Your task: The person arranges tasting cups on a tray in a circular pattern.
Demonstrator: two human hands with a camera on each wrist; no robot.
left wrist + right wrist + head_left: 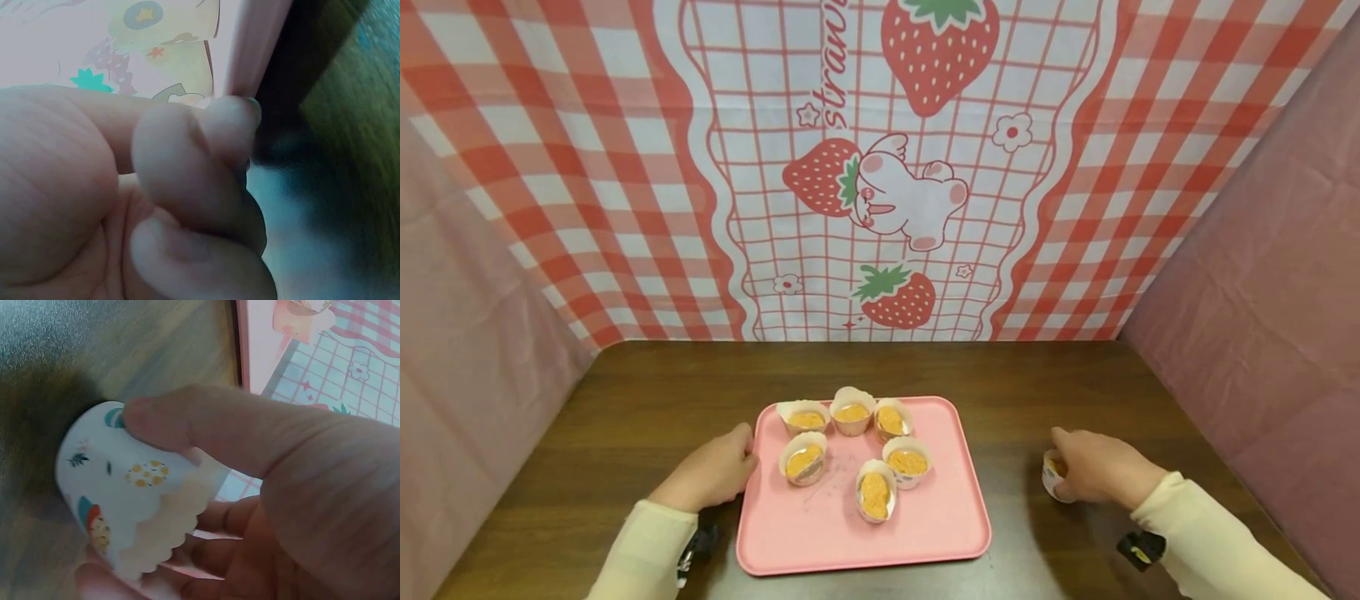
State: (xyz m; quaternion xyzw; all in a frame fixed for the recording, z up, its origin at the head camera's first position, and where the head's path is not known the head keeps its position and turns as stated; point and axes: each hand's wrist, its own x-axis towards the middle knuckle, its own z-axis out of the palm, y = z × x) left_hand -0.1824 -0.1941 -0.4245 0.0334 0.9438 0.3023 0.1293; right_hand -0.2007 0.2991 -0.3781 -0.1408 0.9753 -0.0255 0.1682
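On the table at the right, my right hand (1093, 467) holds a paper baking cup (119, 481) printed with small fruit motifs, its rim scalloped. The thumb presses the near side of the cup and the fingers reach round the other side; orange-yellow filling shows in it in the head view. My left hand (718, 468) grips the left rim of a pink tray (820, 546), with curled fingers right at the edge. Several similar cups with orange-yellow filling stand on the tray, among them a front cup (876, 493) that leans and a back cup (852, 412).
The brown wooden table (1030, 375) surrounds the tray. Behind it hangs a strawberry-print cloth (880, 167) with red checks, and pink fabric walls (1262, 250) close off both sides. A dark wrist device (1142, 548) sits under the right sleeve.
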